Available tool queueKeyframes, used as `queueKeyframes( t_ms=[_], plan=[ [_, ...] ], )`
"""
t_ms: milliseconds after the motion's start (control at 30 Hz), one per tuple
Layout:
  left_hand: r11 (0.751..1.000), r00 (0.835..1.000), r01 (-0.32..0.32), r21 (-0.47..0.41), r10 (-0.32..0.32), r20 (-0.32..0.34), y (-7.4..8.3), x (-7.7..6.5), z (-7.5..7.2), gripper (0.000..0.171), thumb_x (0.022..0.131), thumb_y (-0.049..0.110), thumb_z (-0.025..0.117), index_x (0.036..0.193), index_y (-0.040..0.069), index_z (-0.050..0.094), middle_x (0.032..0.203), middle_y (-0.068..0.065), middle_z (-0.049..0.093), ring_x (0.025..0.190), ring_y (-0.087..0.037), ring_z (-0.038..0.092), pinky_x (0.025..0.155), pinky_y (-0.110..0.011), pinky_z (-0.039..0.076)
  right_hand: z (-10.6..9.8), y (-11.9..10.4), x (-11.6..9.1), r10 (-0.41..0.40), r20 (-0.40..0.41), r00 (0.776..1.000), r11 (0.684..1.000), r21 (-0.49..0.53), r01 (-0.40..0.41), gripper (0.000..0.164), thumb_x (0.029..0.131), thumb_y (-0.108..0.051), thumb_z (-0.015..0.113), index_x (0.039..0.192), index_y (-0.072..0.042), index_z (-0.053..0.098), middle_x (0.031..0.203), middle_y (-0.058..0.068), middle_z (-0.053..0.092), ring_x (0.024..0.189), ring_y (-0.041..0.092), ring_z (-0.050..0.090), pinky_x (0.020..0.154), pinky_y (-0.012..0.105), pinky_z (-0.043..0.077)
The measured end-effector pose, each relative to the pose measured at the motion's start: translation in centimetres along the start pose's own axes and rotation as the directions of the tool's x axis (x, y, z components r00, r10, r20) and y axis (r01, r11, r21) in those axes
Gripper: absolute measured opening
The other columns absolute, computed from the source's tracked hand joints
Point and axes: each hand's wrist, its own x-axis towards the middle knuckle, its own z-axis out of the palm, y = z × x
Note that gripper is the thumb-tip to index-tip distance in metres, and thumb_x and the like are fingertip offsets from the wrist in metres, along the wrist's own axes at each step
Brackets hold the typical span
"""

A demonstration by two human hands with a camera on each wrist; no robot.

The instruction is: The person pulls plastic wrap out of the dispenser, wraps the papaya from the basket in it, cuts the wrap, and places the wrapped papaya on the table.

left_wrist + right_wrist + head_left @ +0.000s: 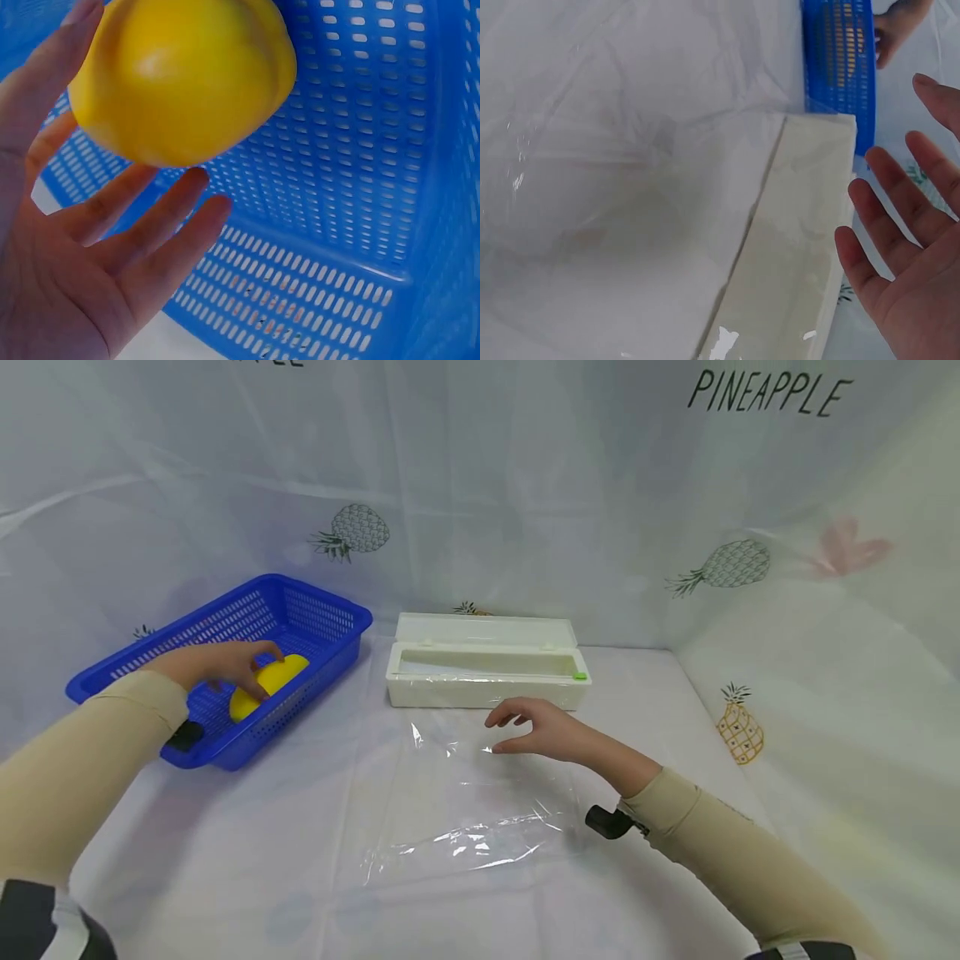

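A smooth yellow lobed fruit (187,82) lies within the blue basket (330,602). My left hand (225,667) reaches into the basket and holds the fruit between thumb and fingers. In the left wrist view the thumb is at its side, some fingertips pass behind it, and the ring and little fingers stretch out below. My right hand (543,731) hovers with relaxed, parted fingers above a sheet of clear plastic wrap (457,785), holding nothing. The wrap runs over the front of an open white dispenser box (487,692) and lies wrinkled on the table.
The dispenser's lid (483,628) is tipped back, and a green slider (580,676) sits at its right end. White cloth with pineapple prints (360,527) hangs behind and to the right. The basket stands left of the dispenser on the white-covered table (255,852).
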Motion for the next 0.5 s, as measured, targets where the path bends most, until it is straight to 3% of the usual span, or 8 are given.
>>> queueKeyframes(
  t_ms=[267,500],
  plan=[
    [0.997,0.992,0.055,-0.045,-0.049,0.116,0.6,0.8,0.3,0.087,0.083,0.007,0.075,0.147,0.011,0.017,0.132,-0.043,0.021,0.100,-0.047,0.051,0.066,-0.048,0.057,1.2,-0.1,0.1,0.025,0.024,0.999,1.000,0.016,-0.026,0.032,0.085,-0.025,0.078,0.113,-0.016,0.066,0.112,-0.006,0.064,0.110,0.022,0.057,0.100,0.043,0.041],
    [0.993,0.983,0.061,-0.103,-0.042,0.176,0.6,0.6,0.2,0.094,0.083,0.002,0.073,0.151,0.011,0.010,0.139,-0.044,0.001,0.101,-0.052,0.051,0.064,-0.048,0.058,1.2,0.0,0.2,0.031,0.017,0.999,0.999,0.013,-0.031,0.032,0.085,-0.024,0.077,0.114,-0.015,0.066,0.112,-0.005,0.065,0.111,0.027,0.057,0.100,0.044,0.041]
  ],
)
